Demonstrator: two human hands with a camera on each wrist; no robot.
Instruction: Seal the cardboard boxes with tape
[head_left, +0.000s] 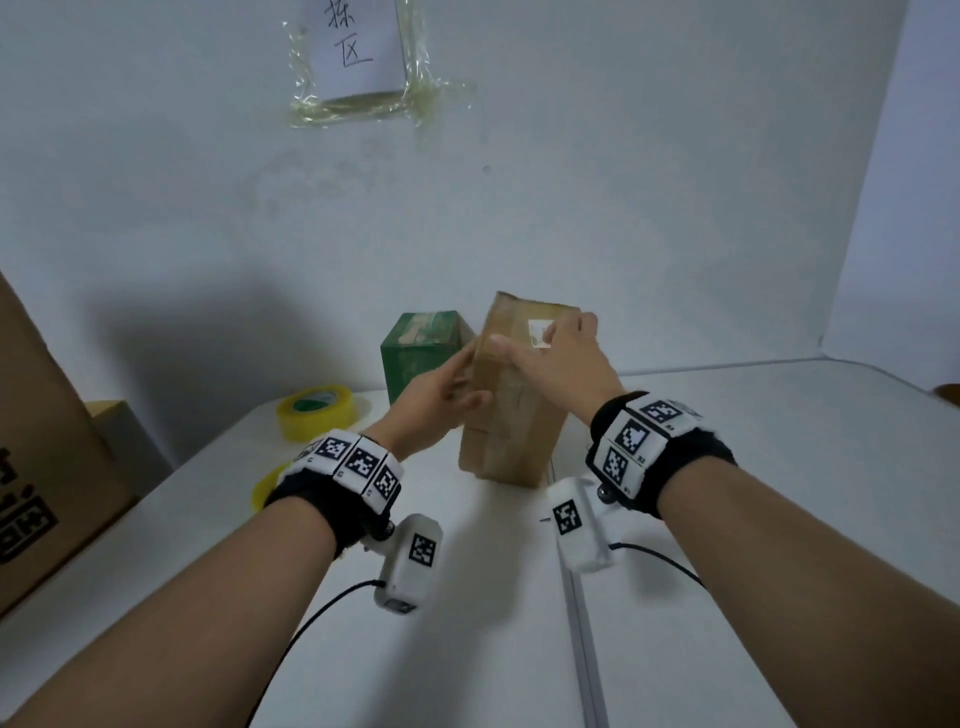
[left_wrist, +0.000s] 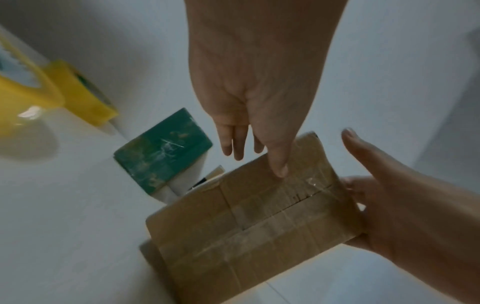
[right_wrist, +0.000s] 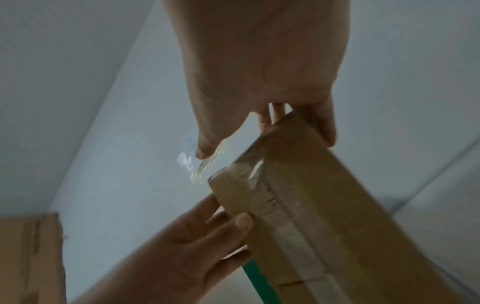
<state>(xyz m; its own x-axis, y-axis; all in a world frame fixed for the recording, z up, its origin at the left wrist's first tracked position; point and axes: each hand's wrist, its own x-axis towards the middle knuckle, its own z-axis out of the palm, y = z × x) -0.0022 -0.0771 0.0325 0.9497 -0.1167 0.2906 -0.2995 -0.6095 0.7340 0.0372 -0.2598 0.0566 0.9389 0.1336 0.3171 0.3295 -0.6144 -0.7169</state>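
Note:
A tall brown cardboard box (head_left: 511, 410) stands on end on the white table (head_left: 727, 467), with clear tape along its seam (left_wrist: 272, 218). My left hand (head_left: 441, 395) grips its left edge, the thumb (left_wrist: 279, 166) on the near face and the fingers behind. My right hand (head_left: 556, 353) lies over the box's top end. Its fingers (right_wrist: 323, 127) curl down the far side and its thumb (right_wrist: 205, 151) sticks out. A loose crumpled end of clear tape (right_wrist: 202, 166) hangs off the top corner at that thumb.
A green box (head_left: 423, 358) stands just behind and left of the brown one. Two yellow tape rolls (head_left: 317, 410) (head_left: 265, 486) lie to the left, one partly hidden by my wrist. A large cardboard carton (head_left: 47, 467) fills the left edge. The wall is close behind.

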